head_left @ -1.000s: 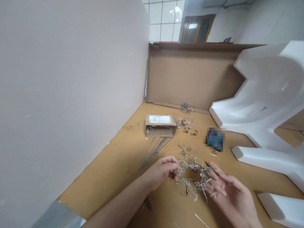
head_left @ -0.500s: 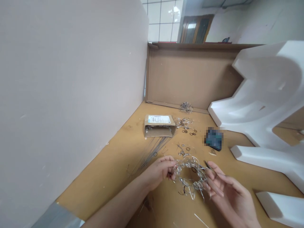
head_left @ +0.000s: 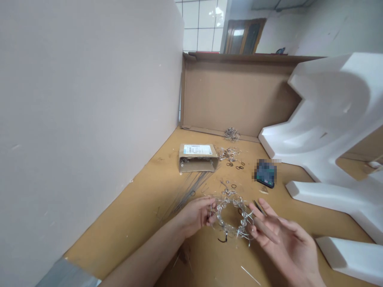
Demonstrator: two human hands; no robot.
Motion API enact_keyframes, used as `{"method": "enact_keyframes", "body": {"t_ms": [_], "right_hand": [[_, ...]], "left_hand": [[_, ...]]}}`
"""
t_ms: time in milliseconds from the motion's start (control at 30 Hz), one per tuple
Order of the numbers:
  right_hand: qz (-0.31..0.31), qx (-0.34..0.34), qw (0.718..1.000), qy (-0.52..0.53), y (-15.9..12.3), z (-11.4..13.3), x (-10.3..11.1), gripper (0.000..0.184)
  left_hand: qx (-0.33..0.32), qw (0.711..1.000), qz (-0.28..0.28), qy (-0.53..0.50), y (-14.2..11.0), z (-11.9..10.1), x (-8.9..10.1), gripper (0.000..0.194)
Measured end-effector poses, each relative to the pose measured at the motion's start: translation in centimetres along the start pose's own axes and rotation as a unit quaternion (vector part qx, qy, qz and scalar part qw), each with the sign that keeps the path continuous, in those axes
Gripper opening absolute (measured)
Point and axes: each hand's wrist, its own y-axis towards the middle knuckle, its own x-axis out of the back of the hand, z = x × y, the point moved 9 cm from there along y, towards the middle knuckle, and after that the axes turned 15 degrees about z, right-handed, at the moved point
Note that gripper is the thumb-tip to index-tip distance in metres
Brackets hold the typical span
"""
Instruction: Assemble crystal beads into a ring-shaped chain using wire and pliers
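Observation:
A ring of clear beads strung on thin wire [head_left: 231, 215] hangs just above the wooden table [head_left: 143, 207] between my two hands. My left hand [head_left: 194, 215] pinches its left side, fingers closed on the wire. My right hand [head_left: 278, 235] grips the ring's right side with thumb and fingertips, the other fingers stretched out. Loose wire ends stick out below the ring.
A small open cardboard box [head_left: 197, 157] lies behind, with long wires [head_left: 188, 191] spilling from it. Small rings and bead bits [head_left: 231, 155] are scattered near a blurred dark object [head_left: 265, 173]. White foam pieces [head_left: 329, 131] stand at the right, a cardboard wall [head_left: 239, 95] behind, a white panel [head_left: 89, 119] at the left.
Both hands and the bead ring have shifted slightly left and closer together; the ring has turned so that its opening faces me more.

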Motion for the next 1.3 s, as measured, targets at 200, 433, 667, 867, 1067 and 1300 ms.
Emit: {"method": "enact_keyframes", "body": {"t_ms": [200,433,667,867,1067,1300], "right_hand": [[-0.017,0.001,1.000,0.015,0.1,0.1,0.2,0.036],[0.012,-0.003,1.000,0.004,0.7,-0.1,0.5,0.031],[-0.021,-0.026,0.997,0.068,0.8,-0.9,1.1,0.029],[-0.025,-0.042,0.995,0.085,0.8,-1.3,1.2,0.028],[-0.025,-0.033,0.995,0.095,0.9,-1.2,1.2,0.027],[-0.044,-0.030,0.992,0.110,0.8,-1.2,1.4,0.028]], "left_hand": [[0.024,1.000,-0.017,-0.008,-0.1,0.4,0.4,0.026],[-0.024,0.997,-0.021,0.073,0.0,-0.5,0.6,0.027],[-0.013,0.999,-0.043,0.015,0.1,0.2,1.1,0.025],[0.017,0.997,-0.057,-0.057,0.0,1.0,1.5,0.014],[0.041,0.990,-0.070,-0.116,0.2,1.8,2.0,0.020],[0.053,0.983,-0.083,-0.155,0.1,2.3,2.2,0.021]]}}
